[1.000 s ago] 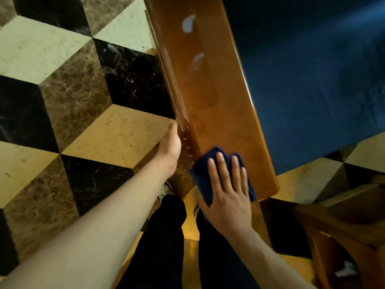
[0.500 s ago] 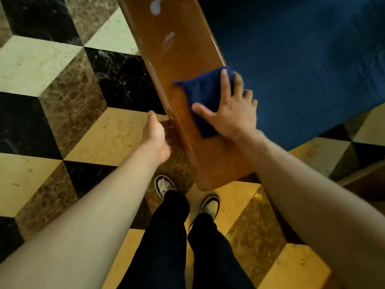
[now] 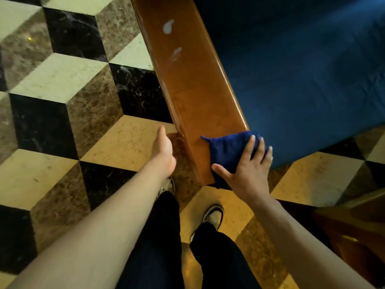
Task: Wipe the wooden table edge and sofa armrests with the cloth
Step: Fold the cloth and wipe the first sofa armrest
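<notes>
A glossy brown wooden sofa armrest [image 3: 193, 86] runs from the top centre down to its near end. A folded dark blue cloth [image 3: 227, 152] lies over the armrest's near right corner. My right hand [image 3: 249, 170] presses flat on the cloth with straight, spread fingers. My left hand [image 3: 163, 150] hangs beside the armrest's left side, fingers straight, holding nothing. Two pale smears [image 3: 168, 27] show on the armrest's far part.
The blue sofa seat cushion [image 3: 302, 80] fills the upper right. A dark wooden piece of furniture [image 3: 358, 230] stands at the lower right. A patterned marble floor [image 3: 62, 84] spreads to the left. My legs and white shoes [image 3: 213, 216] stand just before the armrest's end.
My right hand slid the cloth up the armrest, then back down to its near right corner. My left hand stayed beside the armrest's left side.
</notes>
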`<move>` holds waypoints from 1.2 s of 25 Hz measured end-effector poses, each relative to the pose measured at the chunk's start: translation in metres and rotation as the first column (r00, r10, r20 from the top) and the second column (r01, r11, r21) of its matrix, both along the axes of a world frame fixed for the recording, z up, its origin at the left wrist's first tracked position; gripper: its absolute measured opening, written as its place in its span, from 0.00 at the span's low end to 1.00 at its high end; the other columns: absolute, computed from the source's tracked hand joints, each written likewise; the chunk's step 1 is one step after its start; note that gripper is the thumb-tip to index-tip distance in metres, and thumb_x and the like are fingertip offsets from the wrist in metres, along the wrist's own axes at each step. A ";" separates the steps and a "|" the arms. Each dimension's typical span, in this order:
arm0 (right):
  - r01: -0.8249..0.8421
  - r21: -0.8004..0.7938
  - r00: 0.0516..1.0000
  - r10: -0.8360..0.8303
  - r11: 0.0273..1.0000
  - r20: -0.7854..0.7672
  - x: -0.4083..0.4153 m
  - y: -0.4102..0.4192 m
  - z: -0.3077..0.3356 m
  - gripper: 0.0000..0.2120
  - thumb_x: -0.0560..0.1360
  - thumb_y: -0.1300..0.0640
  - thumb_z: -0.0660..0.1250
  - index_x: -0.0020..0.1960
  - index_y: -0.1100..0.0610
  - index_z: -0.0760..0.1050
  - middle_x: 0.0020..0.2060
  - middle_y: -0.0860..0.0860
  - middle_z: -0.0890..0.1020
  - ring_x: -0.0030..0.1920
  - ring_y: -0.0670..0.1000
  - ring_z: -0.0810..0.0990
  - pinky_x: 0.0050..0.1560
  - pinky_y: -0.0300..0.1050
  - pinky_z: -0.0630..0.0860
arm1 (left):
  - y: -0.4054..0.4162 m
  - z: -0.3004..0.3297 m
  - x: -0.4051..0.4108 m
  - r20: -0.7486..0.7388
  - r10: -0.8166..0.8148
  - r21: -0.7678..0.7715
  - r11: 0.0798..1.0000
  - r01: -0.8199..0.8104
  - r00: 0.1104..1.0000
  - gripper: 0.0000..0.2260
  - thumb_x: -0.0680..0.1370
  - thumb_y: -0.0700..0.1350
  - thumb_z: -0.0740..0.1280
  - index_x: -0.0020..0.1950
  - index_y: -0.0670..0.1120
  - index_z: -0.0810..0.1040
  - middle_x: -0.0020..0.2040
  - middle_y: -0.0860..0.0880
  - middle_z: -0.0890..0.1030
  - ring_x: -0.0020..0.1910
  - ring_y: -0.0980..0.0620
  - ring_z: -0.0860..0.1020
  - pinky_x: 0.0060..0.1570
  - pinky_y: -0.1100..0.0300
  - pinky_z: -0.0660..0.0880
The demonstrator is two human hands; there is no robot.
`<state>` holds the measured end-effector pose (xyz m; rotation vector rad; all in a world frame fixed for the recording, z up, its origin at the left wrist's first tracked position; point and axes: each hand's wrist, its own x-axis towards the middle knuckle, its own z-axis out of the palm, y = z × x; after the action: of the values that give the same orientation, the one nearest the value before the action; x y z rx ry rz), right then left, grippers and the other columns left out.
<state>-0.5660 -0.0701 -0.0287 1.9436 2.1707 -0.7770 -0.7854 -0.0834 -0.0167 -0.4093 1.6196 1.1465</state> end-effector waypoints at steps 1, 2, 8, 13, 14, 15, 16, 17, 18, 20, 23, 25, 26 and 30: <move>-0.090 0.046 0.992 0.086 0.995 0.091 -0.013 0.002 0.001 0.64 0.65 0.16 0.53 0.83 0.55 0.34 0.83 0.61 0.38 0.81 0.69 0.36 0.79 0.66 0.37 | 0.003 -0.002 -0.003 0.000 -0.016 -0.015 1.000 0.016 1.000 0.33 0.80 0.68 0.54 0.73 0.44 0.73 0.64 0.38 0.82 0.60 0.38 0.82 0.66 0.38 0.75; -0.196 0.083 0.974 0.183 0.977 0.136 -0.027 0.002 0.002 0.64 0.64 0.15 0.51 0.83 0.56 0.33 0.82 0.63 0.36 0.80 0.70 0.33 0.78 0.68 0.33 | 0.005 -0.004 -0.007 0.003 -0.036 -0.033 0.999 0.037 0.999 0.34 0.80 0.68 0.53 0.72 0.44 0.74 0.63 0.38 0.83 0.60 0.38 0.82 0.66 0.37 0.75; -0.492 0.251 0.869 0.488 0.834 0.084 -0.150 0.026 -0.006 0.44 0.78 0.40 0.58 0.84 0.56 0.42 0.83 0.61 0.42 0.81 0.69 0.35 0.80 0.71 0.43 | 0.024 -0.015 -0.060 -0.001 -0.185 -0.120 0.976 0.183 0.983 0.37 0.79 0.70 0.50 0.69 0.43 0.77 0.61 0.37 0.83 0.59 0.35 0.82 0.64 0.36 0.77; -0.415 0.307 0.909 0.378 0.856 0.176 -0.232 0.091 -0.014 0.47 0.76 0.58 0.69 0.84 0.55 0.41 0.84 0.60 0.43 0.82 0.68 0.37 0.81 0.67 0.43 | 0.096 -0.020 -0.138 0.020 -0.128 -0.002 0.992 0.128 0.992 0.33 0.82 0.67 0.50 0.57 0.42 0.83 0.55 0.38 0.85 0.54 0.36 0.84 0.59 0.39 0.79; -0.452 0.307 0.891 0.411 0.838 0.190 -0.253 0.108 -0.013 0.46 0.77 0.58 0.68 0.84 0.56 0.42 0.84 0.60 0.43 0.82 0.68 0.38 0.81 0.67 0.43 | 0.112 -0.019 -0.154 0.040 -0.112 0.023 0.993 0.112 0.993 0.33 0.82 0.67 0.50 0.59 0.43 0.83 0.57 0.38 0.85 0.55 0.37 0.83 0.58 0.40 0.80; -0.516 0.306 0.856 0.470 0.800 0.216 -0.276 0.126 -0.012 0.43 0.78 0.57 0.65 0.84 0.56 0.44 0.84 0.60 0.43 0.82 0.69 0.39 0.81 0.67 0.43 | 0.127 -0.018 -0.171 0.064 -0.110 0.044 0.993 0.107 0.992 0.32 0.83 0.66 0.50 0.63 0.44 0.81 0.59 0.39 0.85 0.57 0.38 0.83 0.57 0.42 0.80; -0.591 0.304 0.806 0.527 0.747 0.269 -0.299 0.145 -0.013 0.38 0.80 0.56 0.61 0.84 0.57 0.46 0.84 0.59 0.44 0.82 0.69 0.41 0.81 0.67 0.43 | 0.143 -0.017 -0.187 0.083 -0.113 0.062 0.992 0.108 0.990 0.31 0.83 0.66 0.50 0.68 0.46 0.79 0.63 0.40 0.84 0.59 0.39 0.82 0.57 0.42 0.79; -0.656 0.307 0.752 0.566 0.689 0.337 -0.324 0.166 -0.014 0.34 0.81 0.54 0.56 0.84 0.58 0.48 0.84 0.58 0.46 0.82 0.68 0.43 0.81 0.66 0.43 | 0.157 -0.017 -0.204 0.096 -0.104 0.075 0.992 0.097 0.990 0.30 0.83 0.66 0.51 0.73 0.48 0.76 0.66 0.41 0.82 0.62 0.39 0.81 0.60 0.41 0.78; -0.699 0.306 0.711 0.581 0.647 0.396 -0.346 0.186 -0.014 0.32 0.82 0.52 0.53 0.84 0.59 0.50 0.84 0.58 0.48 0.82 0.67 0.44 0.80 0.65 0.43 | 0.170 -0.016 -0.219 0.104 -0.084 0.082 0.994 0.076 0.991 0.30 0.82 0.67 0.51 0.76 0.50 0.73 0.69 0.42 0.80 0.64 0.39 0.79 0.63 0.39 0.76; -0.747 0.279 0.652 0.585 0.603 0.482 -0.378 0.213 -0.017 0.31 0.83 0.50 0.52 0.83 0.60 0.52 0.84 0.56 0.51 0.83 0.65 0.45 0.81 0.63 0.44 | 0.188 -0.017 -0.245 0.108 -0.096 0.088 0.992 0.086 0.990 0.30 0.82 0.68 0.51 0.74 0.51 0.75 0.68 0.42 0.80 0.63 0.38 0.80 0.64 0.37 0.76; -0.738 0.294 0.666 0.589 0.607 0.457 -0.365 0.210 -0.018 0.32 0.82 0.51 0.54 0.84 0.57 0.53 0.85 0.55 0.49 0.83 0.65 0.43 0.82 0.63 0.44 | 0.205 -0.020 -0.264 0.074 -0.159 0.041 0.987 0.156 0.984 0.30 0.81 0.68 0.50 0.63 0.49 0.80 0.59 0.40 0.85 0.54 0.37 0.83 0.50 0.42 0.80; -0.624 0.306 0.778 0.531 0.719 0.337 -0.322 0.171 -0.013 0.35 0.81 0.52 0.59 0.84 0.55 0.50 0.85 0.54 0.46 0.83 0.65 0.42 0.82 0.65 0.44 | 0.205 -0.020 -0.263 0.073 -0.264 -0.039 0.963 0.268 0.962 0.32 0.82 0.68 0.49 0.65 0.45 0.79 0.56 0.38 0.85 0.50 0.36 0.84 0.48 0.43 0.79; -0.530 0.303 0.843 0.456 0.792 0.284 -0.297 0.149 -0.010 0.38 0.81 0.48 0.62 0.85 0.54 0.49 0.85 0.54 0.46 0.83 0.64 0.42 0.82 0.65 0.46 | 0.204 -0.019 -0.262 0.081 -0.292 -0.078 0.951 0.298 0.953 0.32 0.82 0.67 0.49 0.65 0.44 0.77 0.55 0.38 0.85 0.50 0.36 0.84 0.49 0.42 0.79; -0.156 0.207 0.961 0.100 0.966 0.259 -0.247 0.114 0.000 0.45 0.77 0.26 0.54 0.85 0.49 0.48 0.85 0.52 0.47 0.84 0.62 0.42 0.81 0.66 0.49 | 0.212 -0.020 -0.252 0.126 -0.326 -0.119 0.933 0.340 0.937 0.31 0.82 0.67 0.50 0.60 0.43 0.79 0.49 0.37 0.87 0.46 0.37 0.86 0.50 0.39 0.81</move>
<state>-0.8134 0.0443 -0.0283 1.8533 2.2828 -0.2599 -1.0376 0.1283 -0.0368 -0.2642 1.6085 0.7465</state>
